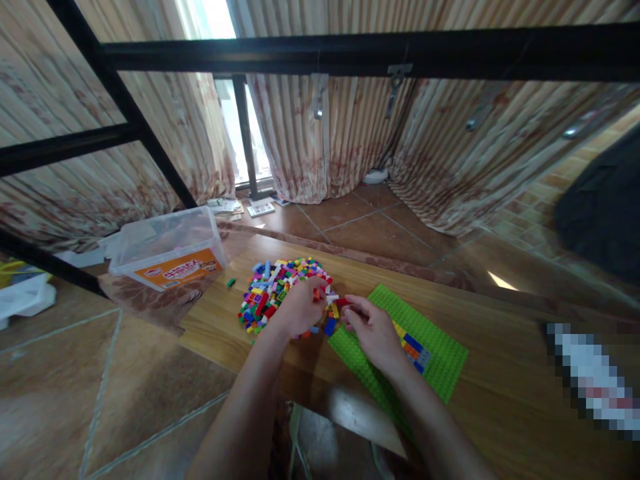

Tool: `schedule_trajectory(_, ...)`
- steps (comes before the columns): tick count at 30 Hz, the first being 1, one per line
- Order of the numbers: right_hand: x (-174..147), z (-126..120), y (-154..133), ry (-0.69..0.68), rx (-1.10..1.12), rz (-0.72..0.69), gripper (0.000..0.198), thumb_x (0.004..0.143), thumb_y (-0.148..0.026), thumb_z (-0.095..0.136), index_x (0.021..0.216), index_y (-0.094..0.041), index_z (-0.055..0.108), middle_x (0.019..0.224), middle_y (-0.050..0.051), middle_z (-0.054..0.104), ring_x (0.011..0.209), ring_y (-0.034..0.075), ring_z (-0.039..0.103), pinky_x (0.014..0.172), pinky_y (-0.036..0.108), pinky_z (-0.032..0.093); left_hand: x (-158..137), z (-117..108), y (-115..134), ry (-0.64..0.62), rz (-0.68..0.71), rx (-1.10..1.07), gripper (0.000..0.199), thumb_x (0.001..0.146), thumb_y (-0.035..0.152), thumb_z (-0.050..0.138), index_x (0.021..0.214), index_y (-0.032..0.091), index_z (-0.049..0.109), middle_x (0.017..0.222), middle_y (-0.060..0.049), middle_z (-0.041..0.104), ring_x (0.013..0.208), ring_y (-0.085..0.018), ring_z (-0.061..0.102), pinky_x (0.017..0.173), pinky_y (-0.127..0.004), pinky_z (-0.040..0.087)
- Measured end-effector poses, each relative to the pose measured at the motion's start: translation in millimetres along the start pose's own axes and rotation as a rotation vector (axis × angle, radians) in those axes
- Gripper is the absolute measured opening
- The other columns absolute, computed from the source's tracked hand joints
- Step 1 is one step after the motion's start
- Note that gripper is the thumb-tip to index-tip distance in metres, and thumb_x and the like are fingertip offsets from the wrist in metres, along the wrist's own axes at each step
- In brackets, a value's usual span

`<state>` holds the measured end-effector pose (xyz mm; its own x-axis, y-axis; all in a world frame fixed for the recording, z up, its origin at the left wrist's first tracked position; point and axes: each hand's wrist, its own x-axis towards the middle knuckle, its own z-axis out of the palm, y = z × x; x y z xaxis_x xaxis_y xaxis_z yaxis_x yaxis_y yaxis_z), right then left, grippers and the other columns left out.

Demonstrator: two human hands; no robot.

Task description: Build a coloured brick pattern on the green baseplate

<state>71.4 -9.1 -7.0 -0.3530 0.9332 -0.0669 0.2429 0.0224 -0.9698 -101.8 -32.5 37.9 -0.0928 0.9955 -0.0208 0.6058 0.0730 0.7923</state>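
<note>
A heap of small multicoloured building bricks (263,297) lies on the wooden table. My left hand (300,308) reaches over the heap's right side, its fingers curled and closed by some red and orange bricks; what they grip is hidden. Just right of it, my right hand (373,331) pinches a red brick (342,303) between thumb and fingers. Below the fingertips sit a blue brick (330,327) and some yellow ones. Under my right hand and forearm is a green studded baseplate (445,360), bearing a block of blue, orange, yellow and grey bricks (415,350), partly covered by the hand.
A clear plastic tub (170,233) with an orange label stands past the table's left end. One green brick (231,283) lies apart from the heap. A black metal frame (320,57) crosses above, before curtains (290,133). A blurred-out object (595,380) is at the right.
</note>
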Motion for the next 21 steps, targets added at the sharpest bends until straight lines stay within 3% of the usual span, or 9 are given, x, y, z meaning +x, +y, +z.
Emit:
schedule_trajectory(6, -3.5, -3.8, -15.0, 0.029, -0.114, -0.232, 0.028, 0.086, -0.03, 0.057, 0.11, -0.023, 0.069, 0.105, 0.007, 0.071, 0.095, 0.02, 0.066, 0.081, 0.034, 0.052, -0.5, 16.8, 7.9, -0.126, 0.137, -0.091, 0.026, 0.069, 0.009, 0.058, 0.094, 0.015, 0.06, 0.086, -0.003, 0.066, 0.078, -0.016, 0.061, 0.073, -0.027, 0.046)
schedule_trajectory(11, -5.5, -10.1, -19.9, 0.01, -0.232, -0.36, 0.02, 0.088, -0.024, 0.055, 0.098, -0.025, 0.072, 0.1, 0.005, 0.069, 0.094, 0.019, 0.064, 0.085, 0.033, 0.05, -1.2, 27.8, 13.2, -0.154, 0.234, -0.092, 0.03, 0.068, 0.005, 0.053, 0.095, 0.017, 0.059, 0.089, -0.004, 0.065, 0.08, -0.017, 0.061, 0.073, -0.028, 0.046)
schedule_trajectory(17, -8.1, -12.5, -26.0, 0.074, -0.235, -0.369, 0.02, 0.089, -0.025, 0.052, 0.088, -0.023, 0.071, 0.088, 0.005, 0.068, 0.084, 0.018, 0.063, 0.077, 0.031, 0.048, -0.2, 32.4, 20.7, -0.159, 0.283, -0.08, 0.025, 0.07, 0.003, 0.05, 0.088, 0.017, 0.06, 0.083, -0.003, 0.064, 0.077, -0.016, 0.06, 0.072, -0.027, 0.045)
schedule_trajectory(21, -4.1, -13.9, -19.0, 0.159, -0.144, -0.274, 0.022, 0.089, -0.032, 0.053, 0.088, -0.021, 0.072, 0.086, 0.006, 0.07, 0.081, 0.019, 0.064, 0.076, 0.033, 0.048, -0.3, 31.4, 22.8, -0.155, 0.266, -0.095, 0.028, 0.07, 0.005, 0.055, 0.095, 0.016, 0.062, 0.09, -0.005, 0.068, 0.084, -0.018, 0.063, 0.077, -0.028, 0.047)
